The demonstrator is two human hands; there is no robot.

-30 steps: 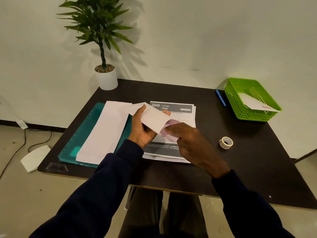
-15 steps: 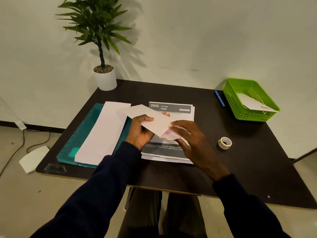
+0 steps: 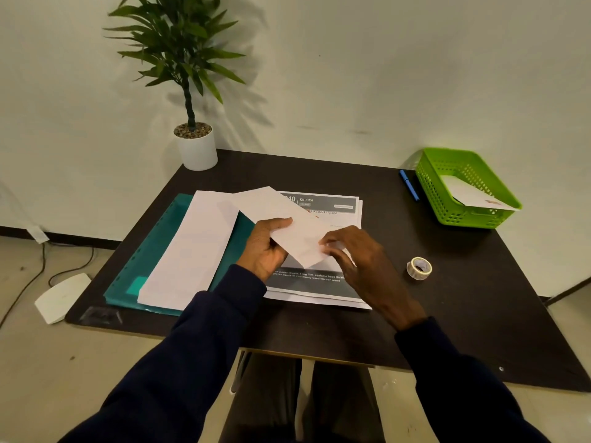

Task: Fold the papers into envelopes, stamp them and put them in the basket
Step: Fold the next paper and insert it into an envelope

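White folded paper [image 3: 289,227] was held above the printed sheets [image 3: 319,284] at the middle of the table [image 3: 463,314]. The left hand [image 3: 265,247] gripped its left side, thumb on top, and the right hand [image 3: 361,260] pinched its right end. An envelope [image 3: 473,195] lay in the green basket [image 3: 447,215] at the far right.

Dim warm light; plant [image 3: 179,55] shadow on wall; edges bowed.

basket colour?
Lime green perforated plastic basket, seen in the head view.
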